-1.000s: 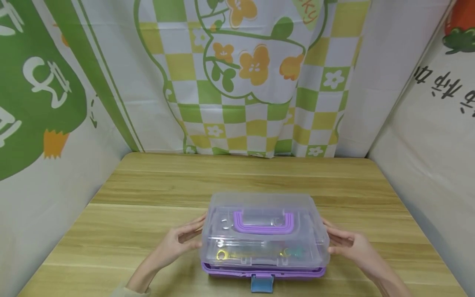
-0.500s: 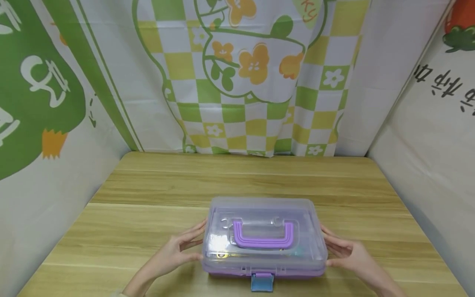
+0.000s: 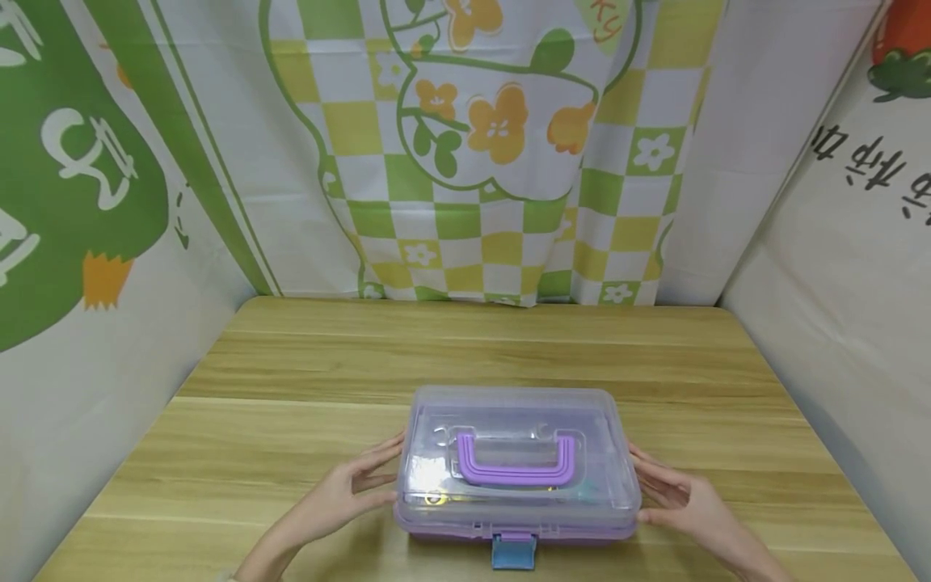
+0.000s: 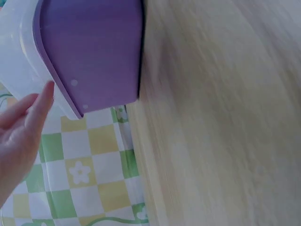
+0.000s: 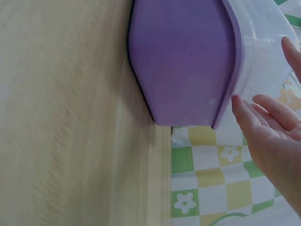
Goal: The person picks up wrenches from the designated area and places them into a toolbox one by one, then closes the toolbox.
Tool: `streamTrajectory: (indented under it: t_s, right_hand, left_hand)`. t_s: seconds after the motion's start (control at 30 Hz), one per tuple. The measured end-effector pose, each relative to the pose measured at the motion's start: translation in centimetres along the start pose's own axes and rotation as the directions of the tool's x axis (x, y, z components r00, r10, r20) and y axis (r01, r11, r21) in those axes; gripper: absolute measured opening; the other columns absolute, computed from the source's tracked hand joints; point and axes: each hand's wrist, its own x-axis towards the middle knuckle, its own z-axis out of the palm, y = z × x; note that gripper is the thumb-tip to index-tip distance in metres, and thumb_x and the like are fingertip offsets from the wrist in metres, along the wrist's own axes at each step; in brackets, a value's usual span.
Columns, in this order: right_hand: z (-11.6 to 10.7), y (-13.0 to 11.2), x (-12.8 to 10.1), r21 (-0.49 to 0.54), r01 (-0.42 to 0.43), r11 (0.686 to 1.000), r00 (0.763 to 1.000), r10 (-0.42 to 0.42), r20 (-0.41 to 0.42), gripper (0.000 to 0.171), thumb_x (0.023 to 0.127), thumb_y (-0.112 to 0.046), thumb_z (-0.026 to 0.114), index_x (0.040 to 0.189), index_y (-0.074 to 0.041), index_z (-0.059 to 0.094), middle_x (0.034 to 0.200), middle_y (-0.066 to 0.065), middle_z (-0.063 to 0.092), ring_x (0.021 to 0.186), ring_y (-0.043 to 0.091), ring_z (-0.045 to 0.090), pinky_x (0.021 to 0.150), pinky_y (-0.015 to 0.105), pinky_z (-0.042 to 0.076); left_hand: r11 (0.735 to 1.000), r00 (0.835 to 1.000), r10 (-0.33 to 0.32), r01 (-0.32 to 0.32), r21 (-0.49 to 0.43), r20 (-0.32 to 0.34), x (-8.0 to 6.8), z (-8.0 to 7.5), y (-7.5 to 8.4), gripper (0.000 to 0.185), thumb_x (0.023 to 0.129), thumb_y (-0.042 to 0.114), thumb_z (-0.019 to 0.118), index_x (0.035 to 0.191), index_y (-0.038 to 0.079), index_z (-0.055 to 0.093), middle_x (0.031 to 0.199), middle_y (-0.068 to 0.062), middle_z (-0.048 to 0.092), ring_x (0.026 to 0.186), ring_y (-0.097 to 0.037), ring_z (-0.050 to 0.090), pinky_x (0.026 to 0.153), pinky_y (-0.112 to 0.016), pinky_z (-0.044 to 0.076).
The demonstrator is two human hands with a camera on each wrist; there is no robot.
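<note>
Head: box between 2 hands.

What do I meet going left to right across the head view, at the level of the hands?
Left hand → clear lid of the storage box → purple handle → right hand, all on the wooden table.

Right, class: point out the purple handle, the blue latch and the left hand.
purple handle [image 3: 515, 473], head view, front bar.
blue latch [image 3: 513, 554], head view, middle of the tab.
left hand [image 3: 342, 491], head view, back of the hand.
</note>
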Motion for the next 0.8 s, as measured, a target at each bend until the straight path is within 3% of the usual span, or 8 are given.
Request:
streamTrajectory:
  t_s: [0.1,0.2,0.3,0.4,0.5,0.57,0.67,0.8]
  right_hand:
    - [0.0,-0.6,0.1,-0.028,-0.043,0.999,0.999,0.043,-0.017,0.050,0.082,0.014,0.047,0.127,0.018,0.025,0.138,-0.012,0.034,0.120,0.004,0.038,0.093,0.017,0.034]
    - [0.2,-1.4,0.2,-0.155,-0.130,0.979,0.985,0.110,-0.131,0.041,0.088,0.006,0.043,0.127,0.014,0.031,0.128,-0.017,0.045,0.110,0.002,0.048,0.087,0.016,0.039]
    - [0.7,-2.0,0.6,-0.305,-0.181,0.935,0.962,0.103,-0.255,0.037,0.091,0.001,0.042,0.126,0.010,0.038,0.119,-0.018,0.052,0.103,0.001,0.053,0.083,0.013,0.041]
    - [1.5,-2.6,1.2,-0.437,-0.180,0.881,0.938,0.020,-0.347,0.036,0.089,0.000,0.047,0.124,0.007,0.044,0.119,-0.018,0.052,0.103,-0.003,0.051,0.085,0.010,0.037]
    - [2.4,-3.2,1.8,-0.599,-0.176,0.781,0.916,-0.093,-0.391,0.040,0.084,-0.001,0.055,0.124,-0.002,0.048,0.121,-0.007,0.052,0.108,-0.007,0.044,0.089,0.006,0.030]
    - [3.0,-3.3,2.2,-0.708,-0.128,0.694,0.911,-0.200,-0.361,0.046,0.078,0.000,0.063,0.122,-0.006,0.051,0.124,0.000,0.050,0.113,-0.006,0.039,0.092,0.005,0.025]
    - [3.7,-3.1,3.0,-0.813,0.056,0.579,0.900,-0.382,-0.210,0.044,0.078,-0.005,0.064,0.120,-0.001,0.052,0.125,0.011,0.048,0.118,0.004,0.038,0.095,0.010,0.027]
    - [4.9,-2.9,4.2,-0.851,0.298,0.432,0.844,-0.536,0.023,0.044,0.087,-0.027,0.054,0.115,0.007,0.053,0.122,0.020,0.047,0.117,0.018,0.041,0.097,0.019,0.031]
  left_hand:
    - [0.993,0.988,-0.112,0.108,-0.035,-0.105,0.2,0.4,0.7,0.051,0.087,0.016,0.055,0.129,-0.006,0.037,0.137,-0.024,0.029,0.112,-0.041,0.045,0.087,-0.034,0.043]
    - [0.982,0.955,-0.189,0.178,-0.070,-0.230,0.5,1.2,1.4,0.050,0.085,0.017,0.058,0.127,-0.004,0.040,0.132,-0.022,0.039,0.115,-0.037,0.044,0.090,-0.032,0.042]
    - [0.976,0.925,-0.208,0.178,-0.121,-0.317,0.8,2.1,1.9,0.053,0.083,0.014,0.060,0.129,-0.001,0.038,0.131,-0.020,0.041,0.117,-0.034,0.042,0.091,-0.032,0.041]
    - [0.973,0.904,-0.219,0.175,-0.149,-0.367,1.1,3.0,2.3,0.056,0.081,0.013,0.061,0.131,0.002,0.037,0.132,-0.018,0.040,0.117,-0.034,0.041,0.092,-0.036,0.040]
    - [0.967,0.887,-0.241,0.185,-0.173,-0.393,1.3,3.6,2.4,0.057,0.081,0.014,0.061,0.132,0.005,0.037,0.133,-0.018,0.039,0.116,-0.035,0.042,0.093,-0.043,0.038]
    - [0.966,0.885,-0.241,0.180,-0.183,-0.400,1.3,3.8,2.4,0.056,0.082,0.014,0.060,0.132,0.005,0.036,0.134,-0.020,0.037,0.115,-0.038,0.041,0.092,-0.047,0.037]
    - [0.968,0.887,-0.229,0.165,-0.188,-0.402,1.2,4.1,2.3,0.055,0.084,0.014,0.057,0.133,0.004,0.034,0.134,-0.021,0.036,0.115,-0.038,0.040,0.093,-0.050,0.036]
    - [0.972,0.891,-0.211,0.147,-0.184,-0.402,1.2,4.2,2.2,0.055,0.084,0.013,0.056,0.133,0.004,0.033,0.133,-0.023,0.035,0.116,-0.039,0.038,0.093,-0.052,0.034]
